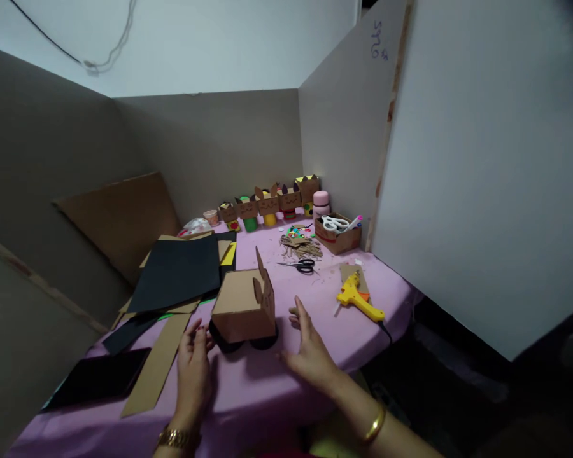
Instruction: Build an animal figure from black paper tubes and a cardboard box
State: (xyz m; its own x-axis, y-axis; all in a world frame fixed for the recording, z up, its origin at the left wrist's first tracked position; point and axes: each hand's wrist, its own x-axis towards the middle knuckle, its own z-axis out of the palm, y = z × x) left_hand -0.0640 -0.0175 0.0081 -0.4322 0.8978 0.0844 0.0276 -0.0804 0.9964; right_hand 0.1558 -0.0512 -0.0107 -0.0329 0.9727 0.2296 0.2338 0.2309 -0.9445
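Observation:
A small brown cardboard box [242,305] stands on the pink-covered table in front of me, with ear-shaped cardboard pieces upright on its right end. Black rounded pieces [265,341] show under its lower edge. Close to the box's left lower corner is my left hand [194,356], its fingers loosely bent with nothing seen in them; whether a fingertip touches the black piece there I cannot tell. My right hand [310,350] is held apart from the box on its right side, thumb and fingers spread and holding nothing.
Black sheets [176,273] and a cardboard strip [157,369] lie left, near a black tablet-like slab [100,378]. Black-handled scissors [305,266], a yellow glue gun [356,299] and a tool box [339,240] are right. Several animal-faced cardboard figures [268,205] line the back.

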